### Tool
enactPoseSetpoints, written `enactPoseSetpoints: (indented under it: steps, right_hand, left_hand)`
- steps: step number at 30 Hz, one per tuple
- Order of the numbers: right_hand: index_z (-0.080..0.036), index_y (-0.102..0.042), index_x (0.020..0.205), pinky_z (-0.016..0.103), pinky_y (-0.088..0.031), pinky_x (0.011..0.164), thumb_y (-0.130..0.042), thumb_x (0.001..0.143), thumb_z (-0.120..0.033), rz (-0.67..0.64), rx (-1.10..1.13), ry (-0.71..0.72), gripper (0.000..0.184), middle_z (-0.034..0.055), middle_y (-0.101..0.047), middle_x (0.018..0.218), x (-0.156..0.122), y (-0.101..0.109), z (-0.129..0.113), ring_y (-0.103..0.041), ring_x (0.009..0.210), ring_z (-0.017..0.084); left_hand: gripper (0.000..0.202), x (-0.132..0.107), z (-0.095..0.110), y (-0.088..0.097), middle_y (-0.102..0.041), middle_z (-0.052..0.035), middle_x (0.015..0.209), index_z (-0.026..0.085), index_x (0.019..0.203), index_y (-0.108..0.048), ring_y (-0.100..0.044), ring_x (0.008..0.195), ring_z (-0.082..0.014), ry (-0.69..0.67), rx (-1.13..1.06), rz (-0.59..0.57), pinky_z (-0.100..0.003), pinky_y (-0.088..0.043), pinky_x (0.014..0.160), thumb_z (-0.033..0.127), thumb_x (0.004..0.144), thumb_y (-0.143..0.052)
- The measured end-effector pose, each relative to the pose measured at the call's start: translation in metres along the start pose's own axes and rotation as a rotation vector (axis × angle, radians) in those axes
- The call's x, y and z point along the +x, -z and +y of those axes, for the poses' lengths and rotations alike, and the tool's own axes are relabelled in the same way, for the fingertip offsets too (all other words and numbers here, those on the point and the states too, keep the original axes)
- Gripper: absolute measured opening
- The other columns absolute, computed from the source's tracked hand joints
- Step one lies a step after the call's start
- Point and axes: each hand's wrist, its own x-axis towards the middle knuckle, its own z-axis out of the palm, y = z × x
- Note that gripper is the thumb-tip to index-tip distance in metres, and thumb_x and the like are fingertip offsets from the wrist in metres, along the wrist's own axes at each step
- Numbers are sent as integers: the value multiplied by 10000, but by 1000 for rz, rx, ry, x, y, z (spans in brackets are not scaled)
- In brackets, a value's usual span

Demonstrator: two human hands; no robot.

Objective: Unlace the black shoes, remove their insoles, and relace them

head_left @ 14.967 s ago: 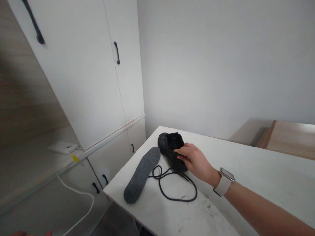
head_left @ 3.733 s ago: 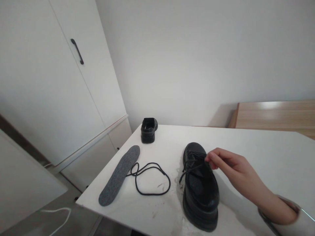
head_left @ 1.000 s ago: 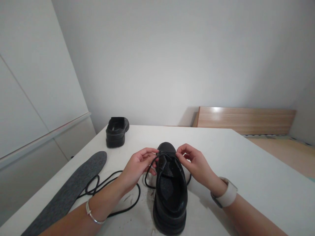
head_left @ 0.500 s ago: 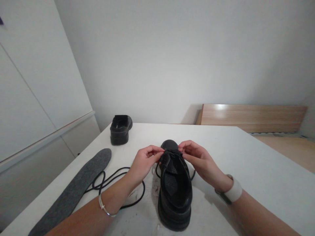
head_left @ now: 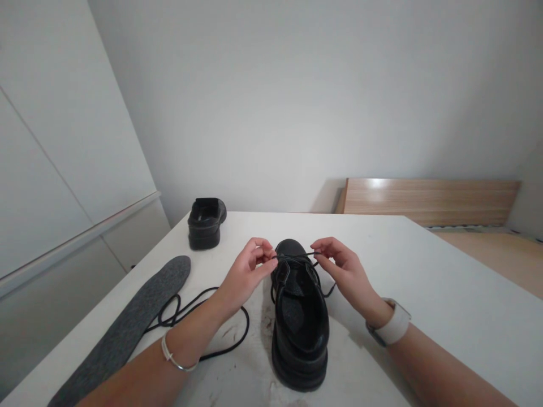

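A black leather shoe (head_left: pixel 300 345) stands upright in front of me, heel towards me and toe pointing to the wall. Above its tongue, a thin black shoelace (head_left: pixel 296 256) stretches between my hands. On the left side of the shoe, my left hand (head_left: pixel 249 270) pinches one part of the lace between thumb and fingers. My right hand (head_left: pixel 343 272) pinches another part on the right side. Lace also hangs down along both sides of the shoe.
A grey felt insole (head_left: pixel 139 316) lies at the left on the white table (head_left: pixel 382 316), beside a loose black lace (head_left: pixel 242 333). The other black shoe (head_left: pixel 204 233) stands at the far left corner. Behind the table is a wooden headboard (head_left: pixel 428 198).
Both hands have drawn apart from the shoe's throat, the left going left and the right slightly right. The lace between them is now pulled out in a line over the shoe.
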Motion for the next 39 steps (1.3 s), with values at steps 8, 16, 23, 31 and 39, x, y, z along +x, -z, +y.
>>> enactPoseSetpoints:
  steps: [8,16,23,31,39]
  right_hand:
    - [-207,-618,930,269,-398,783,-723,733,-176,-44,700,-275,226,-4,-590,838,1,-1,-11,-543,808,140]
    - [-236,-590,962,251,-369,611,-675,760,-160,-57,286,-69,232,-20,-536,841,0,6,-9,-479,690,119]
    - [-248,-549,1177,332,-462,769,-560,862,-131,-258,-395,183,337,34,-638,978,-1,20,-18,-593,894,191]
    - [-248,-589,1130,443,-435,872,-603,883,-224,-223,-464,196,249,54,-670,956,2,23,-12,-607,902,236]
    - [-243,-614,1050,410,-428,829,-545,853,-196,145,-462,229,214,45,-635,912,6,27,-11,-581,876,235]
  left_hand:
    - [341,2,13,7,-630,13,793,201,899,-494,-620,787,-160,73,-395,133,-306,-467,795,204,689,-762]
    - [119,2,9,29,-595,18,775,212,851,-588,-547,723,-138,-232,601,118,-252,-388,632,257,803,-687]
    - [149,3,-1,35,-658,-27,864,230,957,-689,-606,826,-196,-220,872,30,-314,-444,732,331,851,-662]
    - [118,6,2,35,-653,-33,746,221,803,-713,-542,804,-225,-343,893,8,-335,-396,744,322,848,-673]
    - [109,5,9,35,-608,-21,777,208,757,-664,-553,816,-208,-300,650,123,-299,-401,787,294,824,-671]
